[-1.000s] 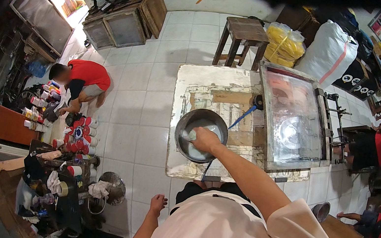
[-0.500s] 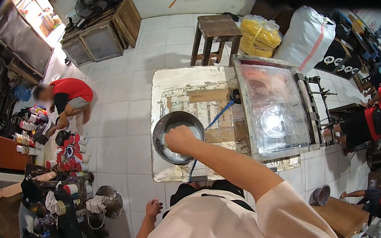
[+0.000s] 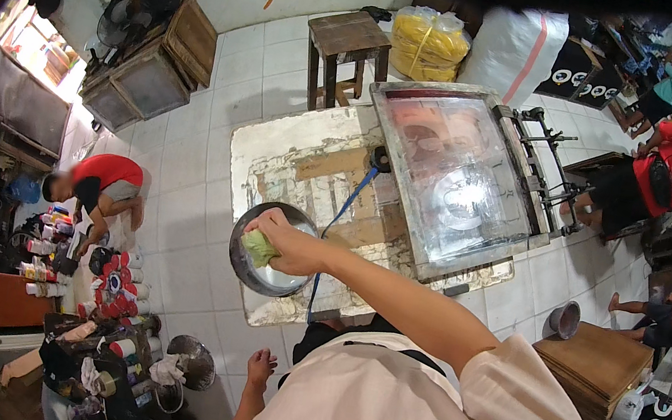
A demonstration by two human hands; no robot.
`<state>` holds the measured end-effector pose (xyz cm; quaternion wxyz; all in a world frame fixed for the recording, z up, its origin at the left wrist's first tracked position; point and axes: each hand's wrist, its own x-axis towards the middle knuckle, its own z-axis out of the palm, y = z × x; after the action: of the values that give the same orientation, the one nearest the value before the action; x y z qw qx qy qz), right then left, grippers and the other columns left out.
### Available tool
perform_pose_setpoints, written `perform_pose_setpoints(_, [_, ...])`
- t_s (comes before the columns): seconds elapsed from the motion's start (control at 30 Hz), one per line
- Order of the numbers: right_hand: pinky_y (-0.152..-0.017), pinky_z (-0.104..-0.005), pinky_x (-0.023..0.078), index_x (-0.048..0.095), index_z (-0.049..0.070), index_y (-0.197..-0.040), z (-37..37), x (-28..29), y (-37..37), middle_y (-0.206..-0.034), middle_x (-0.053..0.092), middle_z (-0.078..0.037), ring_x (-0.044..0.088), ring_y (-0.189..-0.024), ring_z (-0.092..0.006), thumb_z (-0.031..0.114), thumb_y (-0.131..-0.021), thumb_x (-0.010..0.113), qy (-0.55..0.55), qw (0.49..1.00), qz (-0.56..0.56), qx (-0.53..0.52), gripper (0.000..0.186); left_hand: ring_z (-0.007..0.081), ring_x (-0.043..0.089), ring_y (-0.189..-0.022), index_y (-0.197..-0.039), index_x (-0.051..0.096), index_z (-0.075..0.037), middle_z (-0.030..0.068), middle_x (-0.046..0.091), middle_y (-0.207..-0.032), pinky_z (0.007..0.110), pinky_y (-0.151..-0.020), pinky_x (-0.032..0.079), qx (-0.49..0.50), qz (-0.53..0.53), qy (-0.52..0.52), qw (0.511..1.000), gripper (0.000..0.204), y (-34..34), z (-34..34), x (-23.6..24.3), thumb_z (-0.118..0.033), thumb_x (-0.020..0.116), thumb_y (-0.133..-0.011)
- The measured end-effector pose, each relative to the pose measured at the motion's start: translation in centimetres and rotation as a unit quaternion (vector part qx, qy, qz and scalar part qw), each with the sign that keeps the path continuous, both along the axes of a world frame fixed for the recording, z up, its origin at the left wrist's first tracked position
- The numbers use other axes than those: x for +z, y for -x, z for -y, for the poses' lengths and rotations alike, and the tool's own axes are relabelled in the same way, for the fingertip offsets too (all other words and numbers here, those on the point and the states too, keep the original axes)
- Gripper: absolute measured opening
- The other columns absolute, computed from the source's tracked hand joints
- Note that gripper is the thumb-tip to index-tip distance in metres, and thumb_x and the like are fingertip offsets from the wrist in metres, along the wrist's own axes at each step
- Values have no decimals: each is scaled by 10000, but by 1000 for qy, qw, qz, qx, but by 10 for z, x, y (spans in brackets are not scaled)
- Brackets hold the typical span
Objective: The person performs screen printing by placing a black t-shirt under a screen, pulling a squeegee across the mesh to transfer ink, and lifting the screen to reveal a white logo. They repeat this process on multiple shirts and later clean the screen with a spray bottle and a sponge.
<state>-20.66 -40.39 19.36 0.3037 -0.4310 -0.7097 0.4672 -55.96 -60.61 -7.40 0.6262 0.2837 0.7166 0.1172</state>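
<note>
Over a round metal bowl (image 3: 237, 270) with whitish liquid, my right hand (image 3: 279, 238) grips a yellow-green crumpled sponge (image 3: 259, 249). The bowl stands on the left near part of a worn, stained board (image 3: 263, 141). To its right, a framed printing screen (image 3: 455, 176) lies tilted on the board, held along its right side by a metal hinge clamp (image 3: 541, 163). My left hand (image 3: 261, 367) hangs low beside my body, touching nothing, its fingers loosely bent and apart. Between bowl and screen a blue strap (image 3: 352, 199) runs across the board.
Behind the board stand a wooden stool (image 3: 350, 36), a yellow bundle (image 3: 429, 44) and a white sack (image 3: 514, 58). A person in red (image 3: 107, 183) crouches at left by several bottles (image 3: 126, 287). People sit at right, near a brown box (image 3: 594, 356) and small pot (image 3: 565, 319).
My right hand has lifted and turned within the bowl area, bringing the yellow-green sponge into sight. The whole view has shifted, so the board and bowl appear farther left. My left hand stays low.
</note>
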Motion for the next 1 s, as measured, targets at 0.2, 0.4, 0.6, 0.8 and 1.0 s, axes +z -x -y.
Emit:
perform_pose_setpoints(0.2, [-1131, -396, 348, 443, 80, -1480, 48, 23, -91, -1308, 511, -169, 469, -1280, -330, 163, -828, 778, -56, 989, -78, -116, 738, 219, 687, -769, -1041, 693, 22, 132, 738, -842, 368, -713, 529, -238, -91, -198, 946, 411, -82, -31, 65, -376, 589, -1020])
perform_pose_setpoints(0.4, [-1075, -365, 440, 434, 69, -1488, 113, -31, -226, -1383, 556, -105, 536, -1279, -222, 102, -913, 709, 102, 942, -236, -216, 638, 179, 675, -873, -1135, 686, 23, 98, 726, -949, 318, -795, 520, -250, 24, -223, 942, 359, -242, -51, 107, -310, 623, -1015])
perform_pose_setpoints(0.6, [-1037, -406, 493, 511, 152, -1456, 63, -103, -428, -1329, 628, -154, 596, -1218, -266, 23, -815, 744, 19, 928, 39, -371, 695, 186, 658, -965, -1318, 613, 12, 119, 707, -1071, 323, -869, 515, -332, 2, -200, 922, 456, -381, -82, 115, -328, 629, -1015])
perform_pose_setpoints(0.8, [-963, -462, 514, 624, 168, -1312, -3, -148, -535, -1262, 613, -106, 550, -1158, -383, 86, -765, 748, -122, 866, 373, -309, 566, 199, 669, -956, -1282, 641, 10, 115, 729, -1045, 314, -872, 507, -283, -18, -203, 937, 414, -456, -98, 124, -320, 589, -1036])
perform_pose_setpoints(1.0, [-958, -494, 511, 600, 85, -1245, 103, -150, -512, -1187, 572, -200, 585, -1110, -408, 137, -743, 790, -12, 900, 356, -249, 539, 289, 593, -1233, -1364, 576, 48, 193, 648, -1316, 370, -1067, 419, -185, -68, -75, 977, 656, -474, -113, 104, -523, 457, -1064])
